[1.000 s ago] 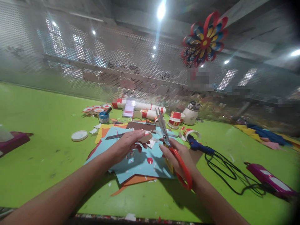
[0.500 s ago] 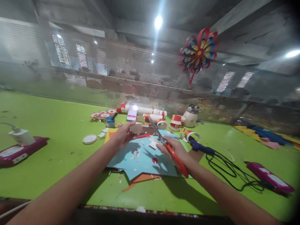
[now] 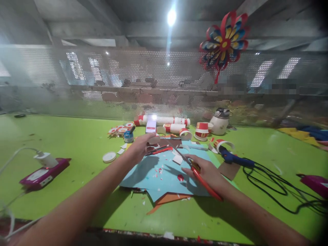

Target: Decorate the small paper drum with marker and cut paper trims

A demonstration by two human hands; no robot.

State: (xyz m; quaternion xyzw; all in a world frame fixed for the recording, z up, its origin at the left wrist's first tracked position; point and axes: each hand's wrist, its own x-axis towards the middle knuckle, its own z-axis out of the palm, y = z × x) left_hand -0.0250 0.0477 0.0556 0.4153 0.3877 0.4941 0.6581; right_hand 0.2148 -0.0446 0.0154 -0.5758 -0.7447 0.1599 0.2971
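- Table (image 3: pixel 84 191): green; papers and scraps lie mid-scene.
- Sheet (image 3: pixel 166 177): blue, flat on the table under both hands.
- Left hand (image 3: pixel 140 147): its forearm slants in from the near left, palm turned inward, thumb and fingers pinched together on a pale piece above the sheet's far left part.
- Right hand (image 3: pixel 205 171): its forearm comes from the near right; fingers curl round the scissors' handles.
- Jug (image 3: pixel 219 123): far right, upright, dark top on; contents hidden.
- Scissors (image 3: pixel 205 183): red handles near, blades pointing far left, almost together.
- Cup (image 3: pixel 201 131): red and white, left of the jug; contents hidden.
- Jar (image 3: pixel 128 137): blue, far left, a dark stick standing in it.
- Lid (image 3: pixel 109 157): white, flat, nearer and left of the jar.
- Piece (image 3: pixel 154 139): in the left fingertips.
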